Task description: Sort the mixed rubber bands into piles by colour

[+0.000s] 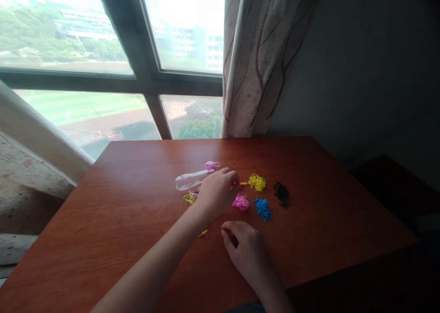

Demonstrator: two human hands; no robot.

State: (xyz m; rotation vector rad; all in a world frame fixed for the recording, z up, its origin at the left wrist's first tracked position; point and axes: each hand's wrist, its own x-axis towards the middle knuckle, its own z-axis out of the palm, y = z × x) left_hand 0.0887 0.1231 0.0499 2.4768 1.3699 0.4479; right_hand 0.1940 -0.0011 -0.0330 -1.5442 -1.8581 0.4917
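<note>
On the table (75, 230), open wood runs wide along the left! Middle's crowded: the left hand (220, 187) reaches across, clear plastic item (188, 181) just beside it, pink pile (241, 203) and blue pile (263, 209) rightward; right of the black pile (281, 191), another lane!

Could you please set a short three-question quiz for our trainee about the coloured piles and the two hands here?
1. Which colour of pile lies farthest to the right in the picture?
2. True or false: the left hand reaches farther across the table than the right hand.
3. Fill the gap: just beyond the blue pile, farther from the person, lies the ____ pile.

Key: 1. Black, the black pile. 2. True. 3. Yellow, the yellow pile.
</note>
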